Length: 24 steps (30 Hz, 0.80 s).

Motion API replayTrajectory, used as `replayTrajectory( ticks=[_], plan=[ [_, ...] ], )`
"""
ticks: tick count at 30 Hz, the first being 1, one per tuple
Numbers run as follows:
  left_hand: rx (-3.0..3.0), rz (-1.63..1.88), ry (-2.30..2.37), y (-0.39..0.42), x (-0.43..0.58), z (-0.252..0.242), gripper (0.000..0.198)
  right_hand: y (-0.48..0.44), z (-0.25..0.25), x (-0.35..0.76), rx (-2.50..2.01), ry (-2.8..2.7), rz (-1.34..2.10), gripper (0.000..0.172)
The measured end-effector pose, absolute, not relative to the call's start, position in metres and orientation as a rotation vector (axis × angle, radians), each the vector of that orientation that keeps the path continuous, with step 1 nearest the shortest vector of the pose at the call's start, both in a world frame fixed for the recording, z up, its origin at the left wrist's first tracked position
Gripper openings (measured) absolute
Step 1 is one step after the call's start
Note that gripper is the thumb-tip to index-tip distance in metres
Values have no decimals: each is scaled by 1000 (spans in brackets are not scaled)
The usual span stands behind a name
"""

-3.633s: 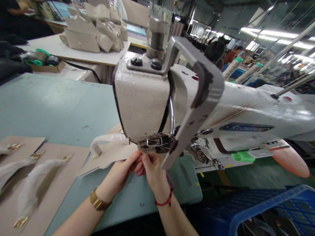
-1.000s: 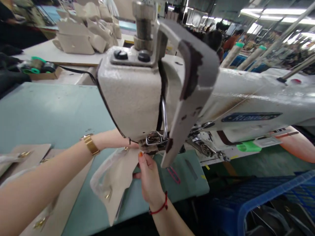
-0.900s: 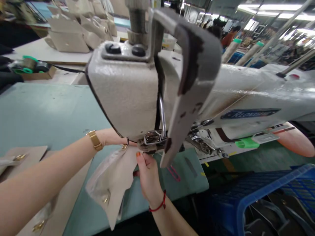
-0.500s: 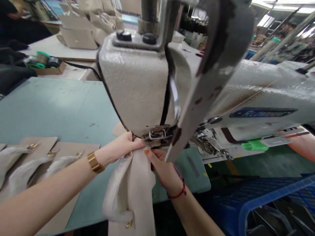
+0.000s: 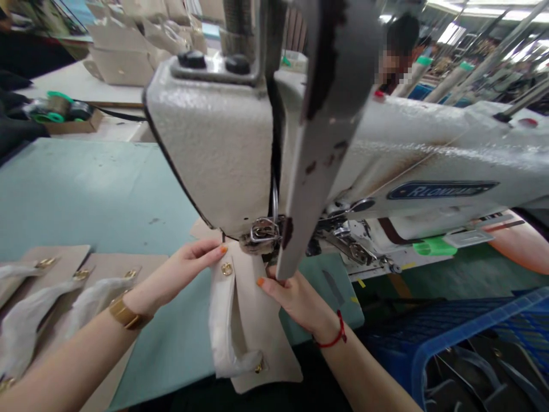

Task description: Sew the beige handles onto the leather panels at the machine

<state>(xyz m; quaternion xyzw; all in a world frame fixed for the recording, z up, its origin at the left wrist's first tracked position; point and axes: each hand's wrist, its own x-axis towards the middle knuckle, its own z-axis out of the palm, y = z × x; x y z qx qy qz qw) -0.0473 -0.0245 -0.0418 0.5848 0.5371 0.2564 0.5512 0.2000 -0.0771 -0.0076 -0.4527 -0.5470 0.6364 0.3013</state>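
A beige bag panel lies under the head of a sewing machine, its near end hanging past the table edge. Fixed to it is a handle in whitish wrapping, with gold fittings at both ends. My left hand pinches the panel's left edge beside the upper fitting, thumb on top. On the right edge, my right hand holds the panel with its thumb on top; its other fingers are partly hidden beneath the panel and behind a grey metal bar. The machine head hides the panel's far part.
Several similar beige panels with wrapped handles overlap on the pale green table at left. A blue crate of dark pieces stands at lower right. Beige bags and a box of thread spools are behind. A person is beyond the machine.
The panel's near end has swung to the right, and its lower edge now shows. My left hand has shifted left, away from the presser area, while my right hand sits slightly lower. The view has shifted too.
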Motion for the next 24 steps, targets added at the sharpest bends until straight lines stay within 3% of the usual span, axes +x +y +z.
replayTrajectory(
  ticks=[5, 9, 15, 18, 20, 24],
  plan=[
    [1761, 875, 1677, -29, -64, -49, 40, -103, -26, 203, -1219, -1339, 1793, 38],
    [2249, 544, 1452, 7, -57, -46, 51, -111, -37, 203, -1312, -1330, 1692, 40],
    [2285, 415, 1541, 71, -58, -42, 27, -118, -45, 209, -1344, -1363, 1627, 42],
    [2151, 519, 1844, 89, -85, -23, 32, -121, -57, 224, -1398, -1444, 1556, 47],
    [2042, 586, 2015, 90, -110, -5, 38, -122, -65, 237, -1505, -1512, 1360, 51],
    [1900, 590, 2140, 63, -161, 25, 41, -118, -86, 256, -1741, -1790, 586, 52]
  ],
)
